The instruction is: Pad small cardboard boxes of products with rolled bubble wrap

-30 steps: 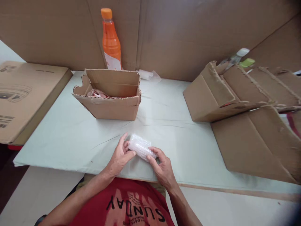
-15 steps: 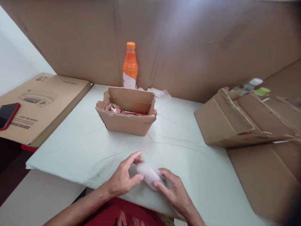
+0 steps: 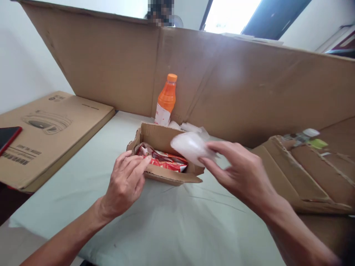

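The right hand [image 3: 241,168] pinches the blurred white bundle [image 3: 190,146] by the right end of the open box [image 3: 156,136] — a light grip suits it — while the left hand [image 3: 123,184], its hold unclear, best steadies the near side.

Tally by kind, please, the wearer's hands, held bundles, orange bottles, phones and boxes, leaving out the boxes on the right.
Left hand and right hand: 2
Bundle, in the right hand: 1
Orange bottle: 1
Phone, cut off by the picture's edge: 1
Open box and flat box: 2
Total: 7
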